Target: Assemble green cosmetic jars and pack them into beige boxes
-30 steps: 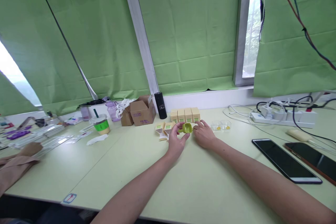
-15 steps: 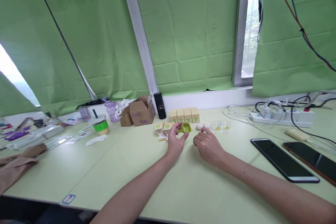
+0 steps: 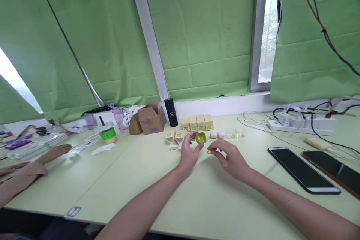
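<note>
My left hand [image 3: 189, 152] pinches a small green open case [image 3: 200, 137] between thumb and fingers, just above the pale green table [image 3: 118, 180]. My right hand [image 3: 228, 156] hovers to its right, thumb and forefinger pinched on a tiny yellowish piece [image 3: 209, 152]. Two small white earbud-like pieces [image 3: 217, 135] lie on the table behind my right hand. Behind them stands a row of small beige boxes [image 3: 197, 123], with a few more tipped ones [image 3: 174, 137] to the left.
Two clear lids [image 3: 236, 133] lie right of the white pieces. Two phones [image 3: 303, 170] and a power strip with cables [image 3: 300, 123] sit at the right. A cardboard box [image 3: 149, 120], black cylinder [image 3: 171, 113] and green-banded cup [image 3: 108, 133] stand at the back. Another person's hand [image 3: 53, 153] rests at the left.
My right hand drew back from the boxes toward me with a tiny piece pinched, uncovering the two white pieces. At the left, the other person's hand reached forward.
</note>
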Demonstrator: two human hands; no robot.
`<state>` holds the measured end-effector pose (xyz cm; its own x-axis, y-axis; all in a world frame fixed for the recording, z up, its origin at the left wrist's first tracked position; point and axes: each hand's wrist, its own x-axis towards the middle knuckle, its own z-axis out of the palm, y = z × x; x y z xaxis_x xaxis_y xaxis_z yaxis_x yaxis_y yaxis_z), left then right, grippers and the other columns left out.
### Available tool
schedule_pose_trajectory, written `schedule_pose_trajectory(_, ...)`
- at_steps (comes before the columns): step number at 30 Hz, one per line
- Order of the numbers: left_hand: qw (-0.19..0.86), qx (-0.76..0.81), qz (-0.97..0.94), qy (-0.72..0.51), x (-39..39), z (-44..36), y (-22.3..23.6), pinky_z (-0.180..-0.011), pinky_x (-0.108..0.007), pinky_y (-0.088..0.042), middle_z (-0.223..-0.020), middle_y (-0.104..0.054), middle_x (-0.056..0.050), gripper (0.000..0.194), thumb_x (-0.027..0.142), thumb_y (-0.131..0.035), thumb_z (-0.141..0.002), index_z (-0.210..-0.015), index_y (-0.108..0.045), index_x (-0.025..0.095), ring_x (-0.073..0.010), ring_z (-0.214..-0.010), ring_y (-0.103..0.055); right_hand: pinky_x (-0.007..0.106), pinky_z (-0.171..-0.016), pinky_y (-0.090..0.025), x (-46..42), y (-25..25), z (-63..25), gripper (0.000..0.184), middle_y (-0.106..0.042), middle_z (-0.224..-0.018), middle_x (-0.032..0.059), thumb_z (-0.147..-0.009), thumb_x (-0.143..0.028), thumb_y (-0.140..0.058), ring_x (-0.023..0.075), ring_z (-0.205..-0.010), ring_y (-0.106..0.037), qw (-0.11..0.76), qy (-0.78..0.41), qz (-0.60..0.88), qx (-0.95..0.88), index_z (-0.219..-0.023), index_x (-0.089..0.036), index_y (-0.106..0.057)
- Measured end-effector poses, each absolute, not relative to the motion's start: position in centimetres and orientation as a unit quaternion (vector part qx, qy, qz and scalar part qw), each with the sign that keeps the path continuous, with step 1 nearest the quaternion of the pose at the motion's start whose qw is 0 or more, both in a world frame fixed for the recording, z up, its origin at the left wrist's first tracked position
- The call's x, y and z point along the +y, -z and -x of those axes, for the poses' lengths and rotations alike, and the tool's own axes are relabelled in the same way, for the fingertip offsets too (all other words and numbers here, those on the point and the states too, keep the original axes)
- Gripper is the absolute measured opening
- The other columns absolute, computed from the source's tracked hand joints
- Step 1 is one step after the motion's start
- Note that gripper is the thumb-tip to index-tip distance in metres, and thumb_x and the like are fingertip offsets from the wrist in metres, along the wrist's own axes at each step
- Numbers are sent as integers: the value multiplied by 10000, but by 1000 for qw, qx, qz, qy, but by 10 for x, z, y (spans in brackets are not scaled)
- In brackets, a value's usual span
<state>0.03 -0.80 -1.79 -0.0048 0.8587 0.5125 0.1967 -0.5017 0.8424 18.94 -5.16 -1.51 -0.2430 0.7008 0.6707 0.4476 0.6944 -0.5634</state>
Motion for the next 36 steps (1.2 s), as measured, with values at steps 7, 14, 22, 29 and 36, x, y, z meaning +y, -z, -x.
schedule_pose_trajectory(7, 290, 415, -648, -569, -12, -3, 16, -970, -386, -383, -1269, -693, -86, 440, 184, -761, -776, -1198, -646, 240, -250, -1165, -615, 329, -668, -512, -37, 12, -197, 334, -753, -853, 61, -836, -541, -741, 208, -773, -663, 585, -350, 413, -604, -913, -218, -775)
schedule_pose_trajectory(14, 292, 412, -653, -564, -15, -5, 18, -986, -390, -389, -1241, -696, -82, 429, 193, -769, -777, -1187, -656, 246, -252, -1164, -624, 235, -469, -387, -26, 19, -207, 502, -578, -648, 3, -705, -676, -811, 127, -595, -493, 603, -472, 447, -462, -718, -189, -689)
schedule_pose_trajectory(22, 294, 412, -661, -554, -15, -7, 20, -997, -399, -388, -1218, -709, -79, 427, 191, -773, -774, -1182, -659, 246, -256, -1153, -630, 217, -427, -361, -21, 26, -210, 554, -540, -579, -21, -689, -705, -805, 95, -510, -439, 590, -486, 462, -450, -654, -194, -594)
schedule_pose_trajectory(29, 295, 408, -664, -552, -17, -6, 19, -1001, -403, -395, -1222, -707, -79, 422, 194, -776, -781, -1184, -664, 255, -257, -1154, -626, 243, -467, -411, -27, 18, -208, 535, -639, -676, 18, -660, -669, -845, 129, -566, -547, 606, -488, 422, -465, -798, -176, -689)
schedule_pose_trajectory(36, 291, 402, -666, -557, -16, -7, 20, -999, -398, -412, -1203, -709, -70, 430, 179, -782, -773, -1181, -674, 262, -253, -1135, -629, 276, -519, -482, -28, 19, -205, 522, -688, -756, 36, -684, -626, -850, 168, -647, -621, 629, -441, 384, -513, -928, -191, -694)
